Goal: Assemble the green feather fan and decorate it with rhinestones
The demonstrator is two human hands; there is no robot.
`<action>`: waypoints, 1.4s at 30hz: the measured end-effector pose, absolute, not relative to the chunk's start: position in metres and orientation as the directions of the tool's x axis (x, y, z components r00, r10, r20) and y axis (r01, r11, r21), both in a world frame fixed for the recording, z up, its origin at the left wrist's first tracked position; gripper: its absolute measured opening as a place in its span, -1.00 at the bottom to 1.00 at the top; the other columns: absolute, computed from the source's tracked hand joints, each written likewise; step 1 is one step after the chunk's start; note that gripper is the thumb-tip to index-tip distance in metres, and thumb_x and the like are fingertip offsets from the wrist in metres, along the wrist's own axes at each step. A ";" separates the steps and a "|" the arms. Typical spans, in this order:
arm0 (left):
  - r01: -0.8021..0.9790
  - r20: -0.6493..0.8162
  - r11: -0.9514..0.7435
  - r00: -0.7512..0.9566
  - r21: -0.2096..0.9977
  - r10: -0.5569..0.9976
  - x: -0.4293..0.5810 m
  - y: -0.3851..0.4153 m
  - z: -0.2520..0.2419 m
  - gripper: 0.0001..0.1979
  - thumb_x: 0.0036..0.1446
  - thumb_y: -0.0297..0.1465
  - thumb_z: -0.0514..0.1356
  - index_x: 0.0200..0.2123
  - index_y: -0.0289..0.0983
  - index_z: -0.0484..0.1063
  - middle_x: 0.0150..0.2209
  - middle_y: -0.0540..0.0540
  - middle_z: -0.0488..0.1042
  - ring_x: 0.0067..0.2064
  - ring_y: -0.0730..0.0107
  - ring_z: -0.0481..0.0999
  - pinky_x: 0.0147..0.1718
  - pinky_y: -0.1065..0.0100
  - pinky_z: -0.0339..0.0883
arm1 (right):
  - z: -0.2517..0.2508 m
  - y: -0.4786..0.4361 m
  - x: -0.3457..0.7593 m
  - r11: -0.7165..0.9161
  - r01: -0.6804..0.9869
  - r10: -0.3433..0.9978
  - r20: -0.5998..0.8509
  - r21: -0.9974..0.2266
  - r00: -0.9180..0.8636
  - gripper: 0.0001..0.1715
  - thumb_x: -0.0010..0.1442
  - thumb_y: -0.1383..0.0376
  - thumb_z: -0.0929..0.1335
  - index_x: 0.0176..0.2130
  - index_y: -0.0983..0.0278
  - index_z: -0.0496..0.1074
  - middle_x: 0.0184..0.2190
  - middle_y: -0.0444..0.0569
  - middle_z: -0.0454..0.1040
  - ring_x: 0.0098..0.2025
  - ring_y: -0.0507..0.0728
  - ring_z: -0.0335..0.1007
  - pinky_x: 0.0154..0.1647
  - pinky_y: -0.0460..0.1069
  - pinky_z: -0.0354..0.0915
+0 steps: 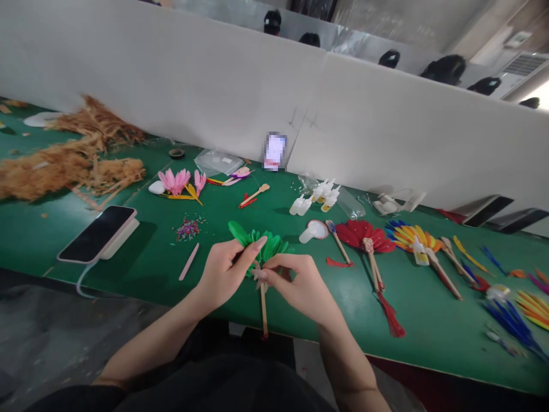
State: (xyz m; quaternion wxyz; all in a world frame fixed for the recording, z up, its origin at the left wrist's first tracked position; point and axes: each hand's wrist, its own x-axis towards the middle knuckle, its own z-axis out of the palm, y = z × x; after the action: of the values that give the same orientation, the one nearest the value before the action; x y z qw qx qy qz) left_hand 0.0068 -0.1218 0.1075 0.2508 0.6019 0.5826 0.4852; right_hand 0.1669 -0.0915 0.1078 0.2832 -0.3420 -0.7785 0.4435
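I work at the near edge of the green table (pixel 141 269), and this edge runs slanted from the left down to the right, just in front of my body. My left hand (pixel 225 274) is closed on the green feather fan (pixel 261 246): the thumb and the fingers pinch the feathers on their left side. My right hand (pixel 300 283) also grasps the green feather fan, with the fingertips pinched at the place where the feathers meet the wooden stick (pixel 263 309).

The fan is over the table, close to the near edge and between my two hands. Its long axis goes along the stick, almost straight toward me. The feathers spread open on the far side, away from me, and the lower end of the stick passes a little over the table edge.

On my left there is bare table between my left hand and the pink stick (pixel 189 261). Further left lies a phone (pixel 98 233), and behind the pink stick a small heap of beads (pixel 187 229). On my right there is a free stretch of table until the red fan (pixel 364 236), whose tassel reaches near the edge. Behind the green fan stand small glue bottles (pixel 315 197), and the white wall (pixel 214 86) closes the far side of the table.
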 end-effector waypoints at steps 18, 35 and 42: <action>-0.019 0.155 -0.155 -0.013 0.988 0.988 0.016 -0.066 0.132 -0.49 0.20 -0.07 0.13 -0.65 -0.25 0.13 -0.77 0.15 0.01 -0.73 0.67 -0.02 -0.79 0.51 -0.16 | 0.117 -0.060 0.167 0.621 0.075 0.721 0.531 -0.780 -0.446 -0.72 0.32 0.38 0.25 -0.44 0.22 0.23 -0.57 -0.21 0.26 -0.52 -0.03 0.18 -0.48 -0.10 0.15; 0.068 0.442 -0.442 -0.289 0.894 0.849 0.028 -0.020 0.114 -0.48 0.30 -0.30 0.13 -0.69 -0.31 0.09 -0.78 0.14 0.06 -0.76 0.74 0.05 -0.81 0.59 -0.08 | 0.110 -0.017 0.177 0.520 0.152 0.842 0.475 -0.840 -0.254 -0.85 0.29 0.39 0.31 -0.33 0.20 0.40 -0.49 -0.21 0.44 -0.47 -0.05 0.35 -0.45 -0.15 0.27; 0.355 0.619 -0.542 -0.151 0.762 0.771 0.017 -0.010 0.120 -0.54 0.29 -0.41 0.13 -0.68 -0.31 0.16 -0.78 0.15 0.12 -0.74 0.74 0.10 -0.73 0.54 0.01 | 0.108 -0.011 0.173 0.433 0.208 0.885 0.368 -0.877 -0.286 -0.90 0.23 0.37 0.38 -0.30 0.16 0.48 -0.49 -0.25 0.54 -0.50 -0.07 0.40 -0.51 -0.18 0.26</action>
State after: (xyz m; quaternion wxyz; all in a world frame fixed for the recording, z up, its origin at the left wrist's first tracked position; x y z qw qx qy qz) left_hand 0.0172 -0.0097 0.1199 0.1697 0.6290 0.4473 0.6128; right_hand 0.1726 -0.0108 0.1075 0.4578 -0.3837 -0.7118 0.3695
